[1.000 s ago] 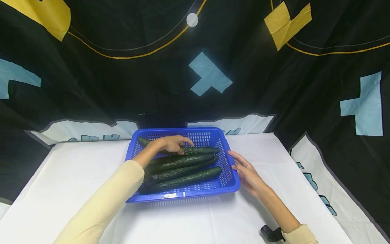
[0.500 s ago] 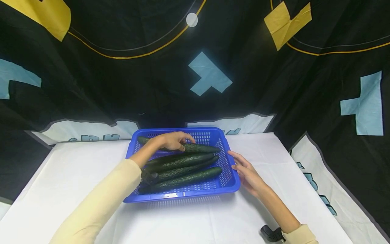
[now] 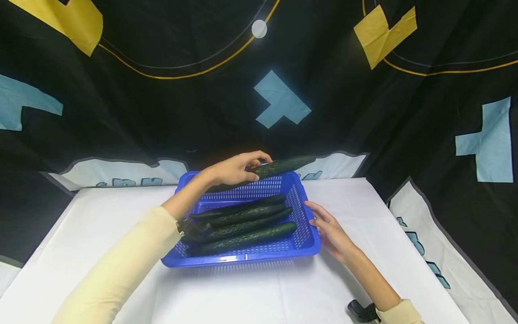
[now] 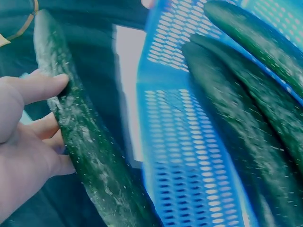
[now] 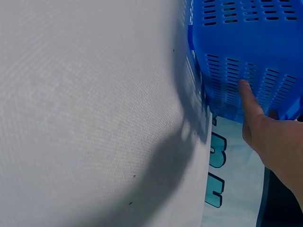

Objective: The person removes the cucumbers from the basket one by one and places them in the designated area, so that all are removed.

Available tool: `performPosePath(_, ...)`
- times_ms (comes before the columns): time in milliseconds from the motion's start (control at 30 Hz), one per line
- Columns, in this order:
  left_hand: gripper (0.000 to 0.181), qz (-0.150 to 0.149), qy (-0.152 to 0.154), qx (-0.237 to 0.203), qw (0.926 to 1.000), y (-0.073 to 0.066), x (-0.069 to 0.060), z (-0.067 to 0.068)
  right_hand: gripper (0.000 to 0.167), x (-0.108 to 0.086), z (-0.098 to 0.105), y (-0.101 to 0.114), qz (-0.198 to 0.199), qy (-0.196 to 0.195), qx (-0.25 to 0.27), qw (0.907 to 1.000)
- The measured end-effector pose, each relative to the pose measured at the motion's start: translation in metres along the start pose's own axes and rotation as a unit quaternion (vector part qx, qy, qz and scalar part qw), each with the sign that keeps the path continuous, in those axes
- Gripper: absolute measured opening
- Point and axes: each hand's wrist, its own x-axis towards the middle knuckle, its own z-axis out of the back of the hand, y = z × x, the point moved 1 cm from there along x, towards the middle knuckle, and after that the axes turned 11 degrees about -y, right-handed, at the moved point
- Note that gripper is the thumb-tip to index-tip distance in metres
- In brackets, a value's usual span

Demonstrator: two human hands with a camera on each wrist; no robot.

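A dark green cucumber (image 3: 285,166) is held by my left hand (image 3: 234,172), raised over the far rim of the blue plastic basket (image 3: 247,258). In the left wrist view, thumb and fingers pinch this cucumber (image 4: 92,137) from both sides, and it hangs apart from the others. Several more cucumbers (image 3: 243,238) lie side by side inside the basket. At the basket's right end, my right hand (image 3: 332,231) grips the rim. The right wrist view shows one finger (image 5: 251,101) against the slotted outer wall; the rest of that grasp is partly hidden.
The basket stands on a white-covered table (image 3: 218,297), near its back edge. Behind hangs a dark cloth (image 3: 202,117) with yellow and light blue shapes. Black wrist cameras (image 3: 362,311) sit on both wrists.
My left hand has lifted the rearmost cucumber out of the basket, upward and toward the back right. The right hand keeps its place on the rim, and the head view has shifted slightly.
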Motion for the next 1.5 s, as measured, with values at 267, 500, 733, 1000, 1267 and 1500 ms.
performPosePath(267,0.050,-0.063,-0.126,0.004,0.9900,-0.037,-0.017,0.026,0.064,0.000,-0.001,0.001,0.004,0.005,-0.001,1.0000)
performPosePath(500,0.052,-0.002,-0.207,-0.013,0.9782,-0.046,-0.043,0.048,0.064,0.000,-0.001,0.002,0.010,0.009,-0.007,0.9999)
performPosePath(733,0.056,0.082,-0.295,-0.065,0.9498,-0.025,-0.080,0.063,0.062,-0.001,-0.001,0.001,0.009,0.008,-0.009,0.9999)
performPosePath(1000,0.062,0.139,-0.332,-0.030,0.9324,0.001,-0.126,0.080,0.063,-0.002,-0.002,0.003,0.002,0.002,-0.005,1.0000)
performPosePath(1267,0.066,0.206,-0.325,-0.036,0.9224,0.031,-0.167,0.083,0.064,-0.003,-0.002,0.004,0.001,0.001,-0.013,0.9999)
performPosePath(1500,0.068,0.245,-0.323,-0.029,0.9135,0.061,-0.206,0.072,0.064,-0.003,-0.002,0.004,0.001,0.004,-0.007,1.0000)
